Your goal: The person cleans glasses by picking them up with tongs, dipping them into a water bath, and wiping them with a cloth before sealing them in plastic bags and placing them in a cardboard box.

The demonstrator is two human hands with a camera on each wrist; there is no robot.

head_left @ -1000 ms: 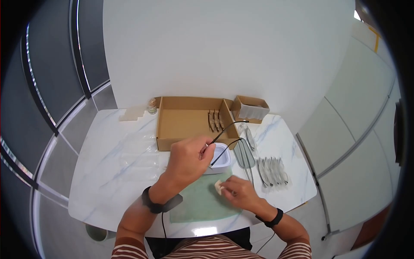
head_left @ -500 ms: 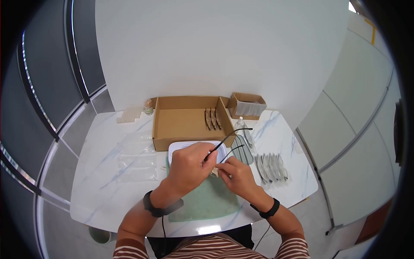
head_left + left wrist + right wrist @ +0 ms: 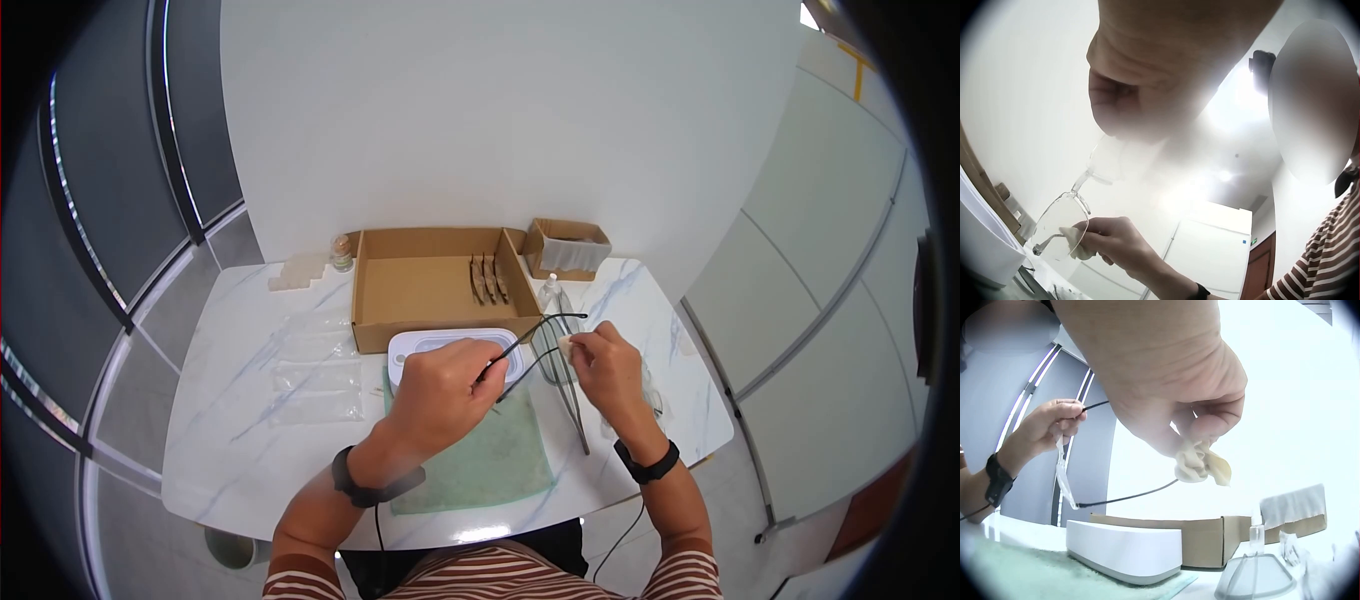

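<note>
A pair of clear-rimmed eyeglasses (image 3: 1089,225) with dark temples is held up over the white tub (image 3: 398,352). My left hand (image 3: 440,395) grips it near the base of one temple, with both temples pointing to the right. My right hand (image 3: 607,368) pinches a crumpled cream cloth (image 3: 1192,464) between thumb and fingers. In the right wrist view the cloth is at the tip of the lower temple. A green mat (image 3: 490,460) lies beneath, partly under the tub.
Behind the tub, a cardboard tray (image 3: 410,290) holds several eyeglasses (image 3: 490,280). A smaller box (image 3: 550,258) and a jar (image 3: 342,256) flank it. Clear sleeves (image 3: 318,390) lie left. A grey translucent lid (image 3: 1272,575) is on the right; bagged eyeglasses (image 3: 652,402) are partly hidden behind my right hand.
My right hand rose from the mat to the eyeglasses by my left hand, then moved right and up along the lower temple with the cloth. My left hand stayed nearly in place.
</note>
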